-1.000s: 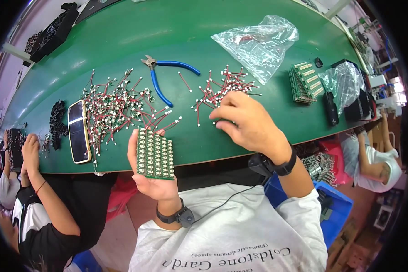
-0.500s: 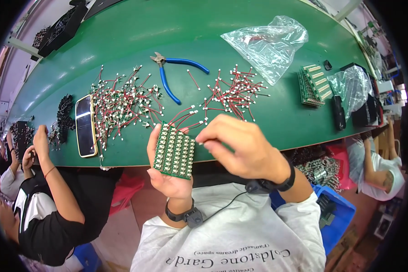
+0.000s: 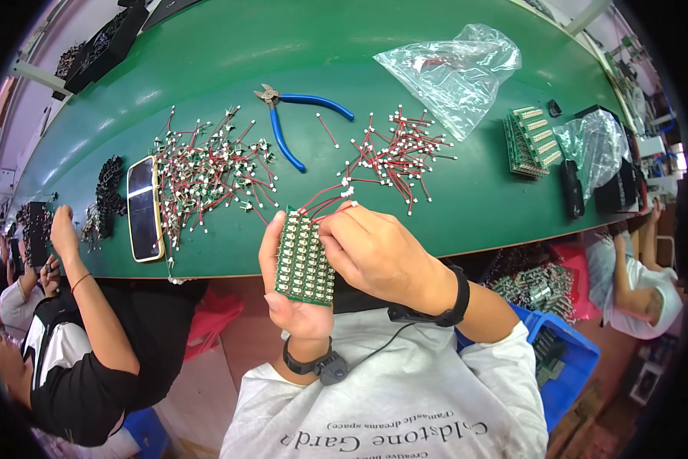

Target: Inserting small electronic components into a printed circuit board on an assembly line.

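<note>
My left hand [image 3: 298, 315] holds a green circuit board panel [image 3: 304, 264] upright, with rows of small white connectors across its face. Several red cables [image 3: 322, 205] with white plugs stick out past the panel's top edge. At the upper right edge of the panel, my right hand [image 3: 390, 256] pinches with thumb and forefinger; the fingers hide what lies between them. Just beyond the hands is a loose pile of red cables with white plugs [image 3: 405, 153]. A larger heap of similar cables with small green parts [image 3: 210, 172] lies to the left.
Blue-handled cutters [image 3: 286, 134] lie open behind the heaps. A phone [image 3: 143, 210] rests at the left, a clear plastic bag [image 3: 463, 80] at the back, and stacked green boards [image 3: 526, 145] at the right. Below the table stands a blue bin [image 3: 570, 375]. A co-worker's arm [image 3: 103, 321] reaches in at the left.
My right hand has moved left and down, from beside the panel onto its upper right edge. The panel and my left hand have shifted slightly right.
</note>
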Motion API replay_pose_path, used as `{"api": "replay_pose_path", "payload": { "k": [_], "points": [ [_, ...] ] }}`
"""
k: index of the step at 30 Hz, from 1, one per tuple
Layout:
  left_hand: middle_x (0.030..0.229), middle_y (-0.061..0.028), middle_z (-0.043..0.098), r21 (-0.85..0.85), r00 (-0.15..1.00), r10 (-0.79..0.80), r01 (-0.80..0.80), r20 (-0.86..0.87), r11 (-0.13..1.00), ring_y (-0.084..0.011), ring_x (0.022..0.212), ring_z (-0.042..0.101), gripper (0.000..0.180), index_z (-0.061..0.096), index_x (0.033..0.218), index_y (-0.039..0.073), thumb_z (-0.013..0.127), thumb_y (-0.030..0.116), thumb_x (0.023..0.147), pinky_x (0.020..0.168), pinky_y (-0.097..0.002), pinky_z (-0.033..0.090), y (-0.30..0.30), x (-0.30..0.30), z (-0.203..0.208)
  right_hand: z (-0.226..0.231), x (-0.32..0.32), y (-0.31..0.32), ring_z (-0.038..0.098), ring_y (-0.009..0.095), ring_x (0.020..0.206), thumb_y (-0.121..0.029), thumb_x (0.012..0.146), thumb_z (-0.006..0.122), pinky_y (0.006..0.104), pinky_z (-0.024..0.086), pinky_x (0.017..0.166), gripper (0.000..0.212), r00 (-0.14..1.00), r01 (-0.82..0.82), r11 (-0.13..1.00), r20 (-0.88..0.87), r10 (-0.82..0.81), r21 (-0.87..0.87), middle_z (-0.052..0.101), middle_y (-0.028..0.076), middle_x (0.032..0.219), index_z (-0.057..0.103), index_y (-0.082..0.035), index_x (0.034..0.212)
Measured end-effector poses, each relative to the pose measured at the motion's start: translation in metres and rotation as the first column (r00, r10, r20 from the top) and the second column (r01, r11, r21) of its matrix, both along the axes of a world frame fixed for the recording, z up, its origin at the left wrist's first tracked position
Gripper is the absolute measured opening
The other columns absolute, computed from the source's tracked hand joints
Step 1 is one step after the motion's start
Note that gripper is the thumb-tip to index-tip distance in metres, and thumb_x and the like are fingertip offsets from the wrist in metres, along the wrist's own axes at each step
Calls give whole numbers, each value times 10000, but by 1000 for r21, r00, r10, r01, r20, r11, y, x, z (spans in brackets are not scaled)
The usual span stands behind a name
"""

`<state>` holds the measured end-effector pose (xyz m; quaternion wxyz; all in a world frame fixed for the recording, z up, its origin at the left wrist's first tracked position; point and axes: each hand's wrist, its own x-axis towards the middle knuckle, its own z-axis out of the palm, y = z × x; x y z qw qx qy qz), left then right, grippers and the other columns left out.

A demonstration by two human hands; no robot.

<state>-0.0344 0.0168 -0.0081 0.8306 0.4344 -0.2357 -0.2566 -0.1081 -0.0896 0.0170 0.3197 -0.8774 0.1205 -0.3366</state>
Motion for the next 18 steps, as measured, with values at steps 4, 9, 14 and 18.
{"api": "replay_pose_path", "payload": {
  "k": [4, 9, 14, 18],
  "points": [
    [1318, -202, 514, 58, 999, 17, -20, 44, 998, -267, 1182, 539, 924, 315, 1446, -56, 379, 679, 889, 1014, -393, 428, 1, -1, 1, 7, -2, 2, 599, 301, 624, 17, 750, 697, 377, 504, 556, 173, 999, 17, 999, -40, -15, 45, 584, 126, 786, 584, -4, 879],
    [1323, -224, 514, 46, 998, 15, -18, 54, 999, -278, 1189, 542, 922, 311, 1443, -70, 378, 669, 897, 1023, -397, 428, 2, 0, -2, 6, -1, 1, 599, 302, 634, 16, 737, 698, 378, 505, 566, 180, 999, 19, 998, -51, -16, 59, 577, 128, 778, 583, 2, 875],
    [1328, -234, 518, 66, 996, 16, -22, 84, 998, -285, 1192, 547, 928, 303, 1443, -80, 378, 669, 900, 1029, -401, 430, 2, 1, -8, 4, -1, -1, 610, 279, 684, -9, 754, 688, 372, 512, 606, 169, 992, -11, 995, -129, -2, -99, 582, 110, 799, 579, 2, 882],
    [1330, -226, 517, 91, 990, 27, -41, 142, 995, -287, 1200, 545, 934, 298, 1446, -80, 380, 673, 898, 1029, -403, 431, 4, 2, -12, 7, 1, -6, 612, 258, 728, -24, 776, 668, 364, 516, 646, 162, 978, -97, 979, -201, 60, -179, 577, 93, 805, 576, 1, 907]
  ]
}}
